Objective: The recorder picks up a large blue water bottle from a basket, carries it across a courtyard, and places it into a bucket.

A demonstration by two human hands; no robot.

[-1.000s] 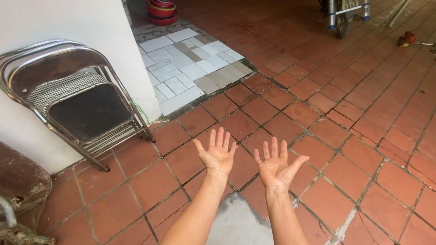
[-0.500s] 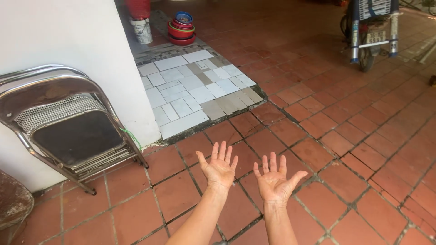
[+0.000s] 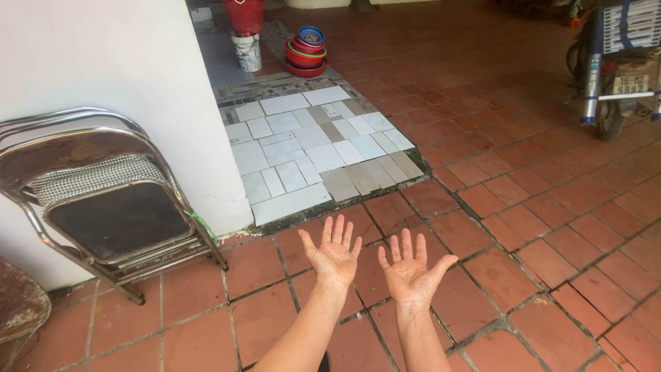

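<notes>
Both hands out in front, palms up, over the red tile floor (image 3: 523,227); left hand (image 3: 334,253) and right hand (image 3: 411,274) side by side, close but not touching; forearms run in from the bottom edge of the head view.

Left hand: fully spread, fingers straight and slightly fanned, thumb out to the left; holds nothing, touches nothing. Right hand: likewise spread flat, thumb angled out to the right; empty, nothing under the fingers but floor well below.

Doing this well, as I judge it: keep both palms level and facing up, fingers apart so each one reads separately, wrists steady; hold the pair centred in view and clear of each other so neither covers the other; avoid curling the fingertips, which would hide the palm.

Nearest thing to the hands: stacked folding chairs (image 3: 110,207), chrome frames with dark seats, leaning folded against the white wall (image 3: 103,55) to the left, near the left hand but apart from it.

Further off: a patch of pale mixed tiles (image 3: 310,151) set into the floor ahead; beyond it a stack of red basins (image 3: 306,54), a small white bucket (image 3: 246,52) and a red basket (image 3: 244,15); a parked motorbike (image 3: 616,69) at upper right; a rusty round edge (image 3: 21,303) at lower left, unidentifiable.
</notes>
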